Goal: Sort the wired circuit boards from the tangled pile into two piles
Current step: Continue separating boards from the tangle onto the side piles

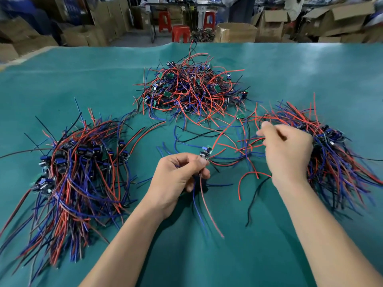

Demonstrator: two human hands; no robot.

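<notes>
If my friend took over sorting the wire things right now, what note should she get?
Left hand pinches one wired board, with its blue and red wires hanging below.
Right hand is curled among loose wires by the right pile; blurred, so its grip is unclear.
Done: left pile and right pile are both large.
Left: the tangled pile at the far middle of the green table, plus loose boards near the hands.

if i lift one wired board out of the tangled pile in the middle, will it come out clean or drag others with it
It will probably drag neighbours: in the tangled pile the red and blue leads cross and loop over each other. The leads look floppy; those hanging from the left hand droop to the table. The small boards seem light, so snagged ones would likely lift too.
</notes>
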